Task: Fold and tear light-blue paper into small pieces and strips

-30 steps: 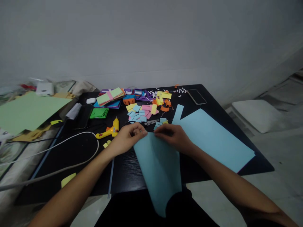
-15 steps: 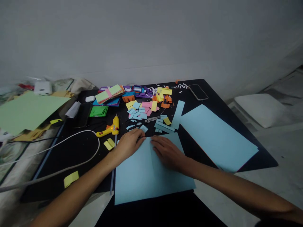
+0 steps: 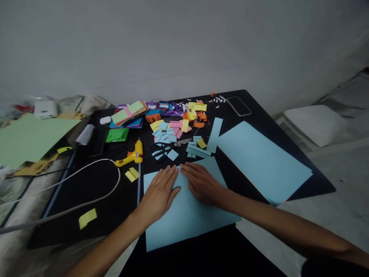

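A light blue sheet of paper [image 3: 187,227] lies at the table's near edge, with a faint crease down its middle. My left hand [image 3: 161,190] rests flat on its left half, fingers stretched toward the far edge and thumb apart. On the right half, my right hand [image 3: 203,182] lies with its fingers extended, their tips near the crease at the far edge. Just beyond the hands are black-handled scissors [image 3: 181,142] and a small blue paper square [image 3: 173,155]. A yellow glue gun [image 3: 135,154] lies to the left.
More large blue sheets [image 3: 265,161] lie on the right beside a blue strip [image 3: 215,134]. Cut paper pieces in several colours, a green bundle [image 3: 117,134] and a phone [image 3: 238,106] are farther back. A white cable [image 3: 115,184] loops on the left; a white stool [image 3: 314,123] stands right.
My left hand has moved from the sheet's far edge onto its left half, fingers now flat and extended. The right hand stays on the right half. The view has shifted slightly.
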The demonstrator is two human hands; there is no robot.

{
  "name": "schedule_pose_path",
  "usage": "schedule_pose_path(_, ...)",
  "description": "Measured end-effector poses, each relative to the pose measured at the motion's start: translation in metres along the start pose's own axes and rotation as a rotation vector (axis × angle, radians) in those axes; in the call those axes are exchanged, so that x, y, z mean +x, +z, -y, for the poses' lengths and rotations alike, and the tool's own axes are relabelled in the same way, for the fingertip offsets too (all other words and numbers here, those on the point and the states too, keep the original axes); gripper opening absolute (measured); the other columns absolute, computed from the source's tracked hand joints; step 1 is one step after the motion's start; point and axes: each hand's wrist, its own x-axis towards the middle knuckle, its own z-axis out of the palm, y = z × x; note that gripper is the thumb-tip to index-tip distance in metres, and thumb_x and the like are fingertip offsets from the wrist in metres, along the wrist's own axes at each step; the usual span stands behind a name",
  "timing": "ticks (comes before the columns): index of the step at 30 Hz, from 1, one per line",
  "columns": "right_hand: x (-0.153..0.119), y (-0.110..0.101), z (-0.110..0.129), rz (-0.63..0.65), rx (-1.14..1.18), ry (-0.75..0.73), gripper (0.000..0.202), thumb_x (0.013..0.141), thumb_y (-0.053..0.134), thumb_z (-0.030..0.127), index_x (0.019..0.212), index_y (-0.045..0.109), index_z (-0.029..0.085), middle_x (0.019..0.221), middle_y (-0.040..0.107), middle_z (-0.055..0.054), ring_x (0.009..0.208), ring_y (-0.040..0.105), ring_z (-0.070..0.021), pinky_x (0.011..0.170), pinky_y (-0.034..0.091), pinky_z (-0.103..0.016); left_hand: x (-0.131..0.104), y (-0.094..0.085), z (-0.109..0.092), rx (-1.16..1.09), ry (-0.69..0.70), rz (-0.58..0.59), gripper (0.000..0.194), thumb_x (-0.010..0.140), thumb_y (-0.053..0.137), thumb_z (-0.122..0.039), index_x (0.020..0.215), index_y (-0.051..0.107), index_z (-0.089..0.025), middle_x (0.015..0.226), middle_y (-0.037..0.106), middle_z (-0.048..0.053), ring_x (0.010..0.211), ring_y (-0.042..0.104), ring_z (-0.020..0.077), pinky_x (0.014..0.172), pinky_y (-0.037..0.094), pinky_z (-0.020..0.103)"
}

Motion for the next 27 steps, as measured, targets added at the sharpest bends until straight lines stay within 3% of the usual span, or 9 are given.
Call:
schedule_pose_path(8,-0.002,0.003,0.001,-0.016,0.029,0.020,0.066,0.092,0.043,0.004,0.157,0.040,0.012,0.152,0.057,-0.018,0.150,0.045,-0.0334,0.116,0.047,-0.057,-0.003,0.005,-0.010,0.009,-0.017,0.014,0.068,0.109,0.044,-0.038,0.168,0.019,-0.017,0.168,0.038,0.016,0.158,0.033,0.0341,0.127,0.034,0.058)
schedule_pose_path(27,-0.004,0.009,0.004,-0.052,-0.015,0.055,0.072,0.093,0.041,0.003,0.164,0.027,0.013,0.153,0.057,-0.018,0.151,0.045,-0.0326,0.118,0.047,-0.054,-0.004,0.012,-0.015,-0.018,-0.062,-0.014,0.068,0.109,0.043,-0.038,0.169,0.019,-0.017,0.169,0.037,0.016,0.158,0.033,0.0361,0.127,0.032,0.060)
